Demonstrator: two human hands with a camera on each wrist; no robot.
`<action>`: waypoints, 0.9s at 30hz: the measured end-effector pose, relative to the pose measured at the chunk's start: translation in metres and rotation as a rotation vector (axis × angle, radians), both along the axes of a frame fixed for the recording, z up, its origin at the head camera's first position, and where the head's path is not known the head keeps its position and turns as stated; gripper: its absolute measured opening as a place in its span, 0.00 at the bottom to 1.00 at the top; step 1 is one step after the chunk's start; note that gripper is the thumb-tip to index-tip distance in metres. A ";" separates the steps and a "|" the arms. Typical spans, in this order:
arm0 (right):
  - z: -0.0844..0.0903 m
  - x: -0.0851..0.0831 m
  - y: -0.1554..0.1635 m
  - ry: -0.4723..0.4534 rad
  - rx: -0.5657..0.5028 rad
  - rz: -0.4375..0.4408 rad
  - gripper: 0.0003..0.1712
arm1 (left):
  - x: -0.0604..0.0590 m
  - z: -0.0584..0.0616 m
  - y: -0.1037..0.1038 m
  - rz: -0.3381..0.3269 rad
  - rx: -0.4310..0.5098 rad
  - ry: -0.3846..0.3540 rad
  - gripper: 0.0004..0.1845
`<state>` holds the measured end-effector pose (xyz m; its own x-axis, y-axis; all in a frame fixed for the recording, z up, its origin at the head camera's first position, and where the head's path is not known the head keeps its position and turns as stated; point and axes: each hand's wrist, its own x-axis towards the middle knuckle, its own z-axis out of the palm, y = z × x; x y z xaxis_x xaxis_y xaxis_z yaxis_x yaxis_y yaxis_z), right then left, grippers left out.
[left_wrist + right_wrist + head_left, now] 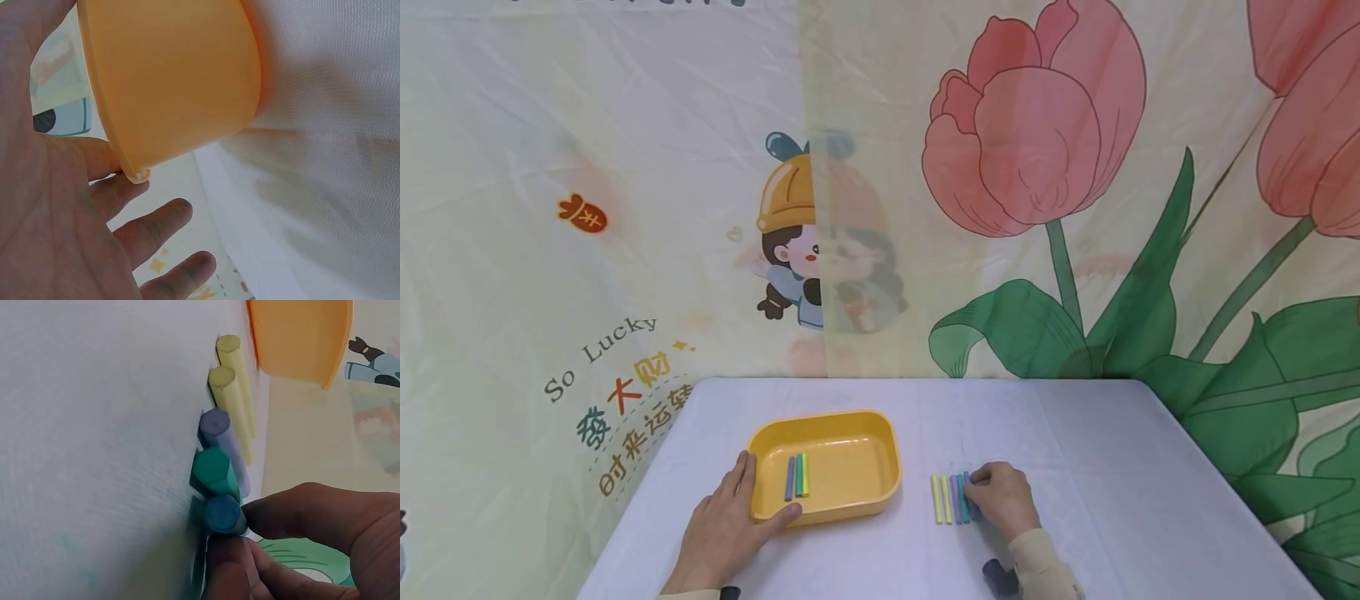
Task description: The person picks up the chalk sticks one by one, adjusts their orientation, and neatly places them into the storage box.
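Draping white cloth (1075, 450), tulip backdrop (1037, 125)

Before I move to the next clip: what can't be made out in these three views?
- Head view: the right hand covers the blue chalk it pinches.
- Left wrist view: the yellow tray shows only its outer wall; the chalks inside are hidden.
- Right wrist view: the tray is cut off by the top edge.
- Left hand: its palm contact with the table is hidden.

Light is soft, bright and even, with faint shadows under the tray (824, 467) and hands. The head view is sharp. Both wrist views are blurred up close, washed pale.
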<state>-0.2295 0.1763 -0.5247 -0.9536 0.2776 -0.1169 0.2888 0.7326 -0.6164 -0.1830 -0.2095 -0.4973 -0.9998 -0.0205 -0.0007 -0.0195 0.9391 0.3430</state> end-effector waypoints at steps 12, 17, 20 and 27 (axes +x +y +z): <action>0.005 -0.001 -0.007 0.049 -0.029 0.013 0.12 | -0.001 -0.001 -0.001 -0.002 0.009 -0.009 0.71; 0.007 -0.003 -0.009 0.058 -0.053 0.022 0.12 | -0.001 0.000 -0.001 0.002 0.006 -0.015 0.71; 0.009 -0.005 -0.010 0.058 -0.072 0.027 0.13 | -0.002 0.000 -0.001 0.003 0.008 -0.018 0.71; 0.014 -0.004 -0.015 0.056 -0.129 0.038 0.12 | -0.002 -0.001 -0.001 -0.001 0.008 -0.011 0.71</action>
